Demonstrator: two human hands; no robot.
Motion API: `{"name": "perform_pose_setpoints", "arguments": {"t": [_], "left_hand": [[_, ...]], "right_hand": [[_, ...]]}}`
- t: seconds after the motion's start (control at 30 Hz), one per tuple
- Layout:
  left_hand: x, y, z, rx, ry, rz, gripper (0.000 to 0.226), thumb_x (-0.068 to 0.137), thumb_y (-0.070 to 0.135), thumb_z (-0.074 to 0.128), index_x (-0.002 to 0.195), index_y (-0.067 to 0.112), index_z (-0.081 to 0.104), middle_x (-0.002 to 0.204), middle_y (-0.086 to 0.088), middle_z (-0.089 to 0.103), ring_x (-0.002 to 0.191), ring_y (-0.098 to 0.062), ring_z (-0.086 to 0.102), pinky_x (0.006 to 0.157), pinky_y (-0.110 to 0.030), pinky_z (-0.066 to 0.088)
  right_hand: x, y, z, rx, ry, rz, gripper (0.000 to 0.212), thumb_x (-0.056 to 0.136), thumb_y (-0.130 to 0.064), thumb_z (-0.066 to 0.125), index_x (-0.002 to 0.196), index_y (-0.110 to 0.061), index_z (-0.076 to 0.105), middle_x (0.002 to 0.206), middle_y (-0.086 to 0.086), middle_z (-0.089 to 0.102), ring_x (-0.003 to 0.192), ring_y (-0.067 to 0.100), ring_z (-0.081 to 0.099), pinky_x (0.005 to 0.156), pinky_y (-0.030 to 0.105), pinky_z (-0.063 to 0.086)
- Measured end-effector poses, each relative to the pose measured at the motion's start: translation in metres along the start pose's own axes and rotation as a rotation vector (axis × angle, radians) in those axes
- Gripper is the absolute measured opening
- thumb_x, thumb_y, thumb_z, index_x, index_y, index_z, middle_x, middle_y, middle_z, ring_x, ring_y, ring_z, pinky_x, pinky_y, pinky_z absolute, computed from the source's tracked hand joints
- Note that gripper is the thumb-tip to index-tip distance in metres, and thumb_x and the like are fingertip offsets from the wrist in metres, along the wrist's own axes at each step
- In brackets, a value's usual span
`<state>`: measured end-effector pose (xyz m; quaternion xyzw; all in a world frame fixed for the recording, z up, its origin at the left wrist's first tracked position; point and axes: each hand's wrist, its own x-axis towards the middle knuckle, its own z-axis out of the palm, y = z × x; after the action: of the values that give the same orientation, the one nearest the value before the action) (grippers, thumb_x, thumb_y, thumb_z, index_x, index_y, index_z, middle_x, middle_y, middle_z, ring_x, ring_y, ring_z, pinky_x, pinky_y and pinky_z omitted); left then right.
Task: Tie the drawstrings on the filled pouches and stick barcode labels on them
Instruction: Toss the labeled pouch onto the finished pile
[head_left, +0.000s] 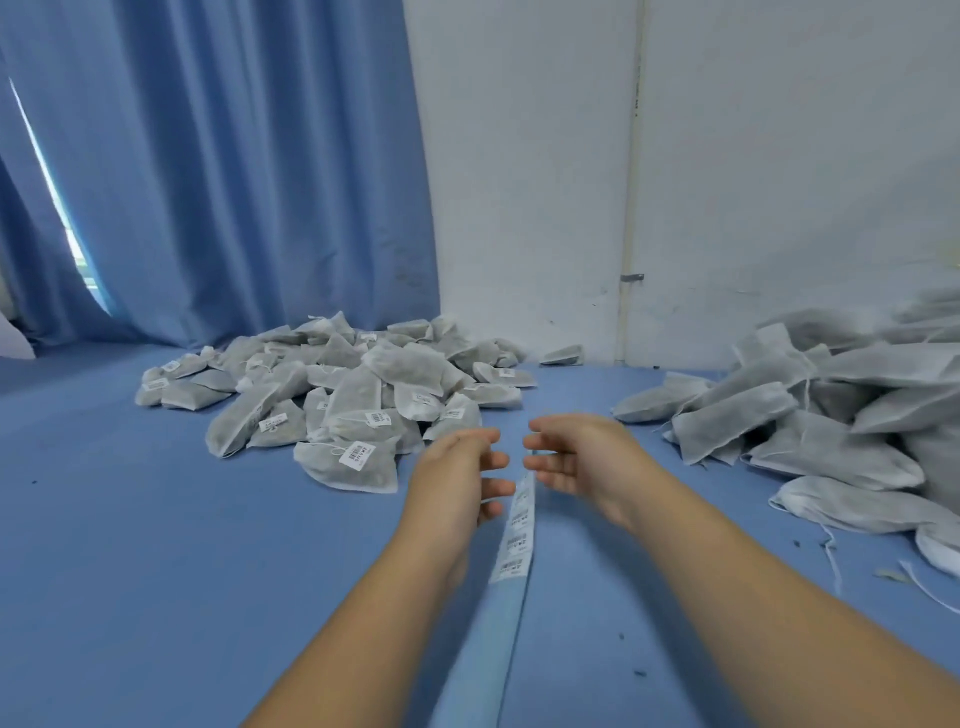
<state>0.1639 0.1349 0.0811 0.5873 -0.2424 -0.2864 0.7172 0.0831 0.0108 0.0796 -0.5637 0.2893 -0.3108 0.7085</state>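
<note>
1. Blue cloth covers the table (156, 545), and a blue curtain (208, 182) hangs behind it.
2. One heap of filled mesh pouches (332, 395) sits centre-left. Lots of them wear white barcode stickers (357, 455), but the print is too blurry to read.
3. A second heap of pouches (810, 415) sits on the right, with loose drawstrings trailing.
4. The left hand (457, 478) and right hand (576, 457) hover mid-table, fingers loosely spread, gripping nothing.
5. The label strip (517, 530) runs between them, its top end just under the right fingertips. Can't tell if it's touching.

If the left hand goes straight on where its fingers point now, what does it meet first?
The left hand would probably meet the barcode label strip first, then the right hand; depth is unclear.
</note>
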Motion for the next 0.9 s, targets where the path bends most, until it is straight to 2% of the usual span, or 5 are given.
{"name": "perform_pose_setpoints", "arguments": {"t": [0.17,0.43,0.63,0.77,0.9], "left_hand": [[-0.010,-0.013,0.064,-0.005,-0.117,-0.052,0.011,0.096,0.018,0.055,0.097,0.014,0.065,0.078,-0.002,0.063,0.055,-0.014,0.059,0.051,-0.025,0.042],[-0.032,-0.052,0.158,0.096,-0.272,-0.073,0.009,0.096,0.020,0.054,0.094,0.017,0.063,0.082,-0.001,0.063,0.057,-0.013,0.060,0.055,-0.025,0.046],[-0.023,-0.085,0.185,0.196,-0.196,0.005,0.015,0.097,0.015,0.049,0.095,0.018,0.063,0.084,-0.002,0.064,0.058,-0.015,0.058,0.057,-0.026,0.044],[-0.022,-0.108,0.184,0.298,-0.169,0.093,0.023,0.094,0.009,0.046,0.092,0.021,0.065,0.081,-0.001,0.067,0.050,-0.004,0.058,0.058,-0.023,0.043],[-0.020,-0.116,0.189,0.384,-0.239,0.136,0.027,0.092,0.008,0.048,0.086,0.028,0.065,0.079,0.003,0.069,0.069,-0.014,0.063,0.063,-0.028,0.043]], "right_hand": [[-0.043,0.012,-0.069,0.050,0.061,-0.016,0.010,0.090,-0.012,0.061,0.090,-0.006,0.069,0.069,0.005,0.069,0.057,0.017,0.065,0.053,0.026,0.051],[-0.104,0.030,-0.160,0.123,0.221,-0.028,0.015,0.092,-0.006,0.052,0.096,-0.001,0.066,0.071,0.009,0.067,0.054,0.019,0.061,0.053,0.026,0.047],[-0.109,0.029,-0.178,0.183,0.302,-0.045,0.014,0.093,-0.006,0.051,0.097,-0.005,0.064,0.073,0.008,0.067,0.053,0.020,0.060,0.051,0.026,0.044],[-0.105,0.031,-0.177,0.156,0.315,-0.027,0.018,0.092,-0.002,0.051,0.105,-0.004,0.063,0.081,0.011,0.068,0.054,0.021,0.060,0.051,0.026,0.044],[-0.103,0.032,-0.173,0.135,0.346,-0.040,0.022,0.088,-0.001,0.056,0.109,-0.009,0.060,0.082,0.009,0.074,0.056,0.022,0.064,0.049,0.026,0.043]]}}
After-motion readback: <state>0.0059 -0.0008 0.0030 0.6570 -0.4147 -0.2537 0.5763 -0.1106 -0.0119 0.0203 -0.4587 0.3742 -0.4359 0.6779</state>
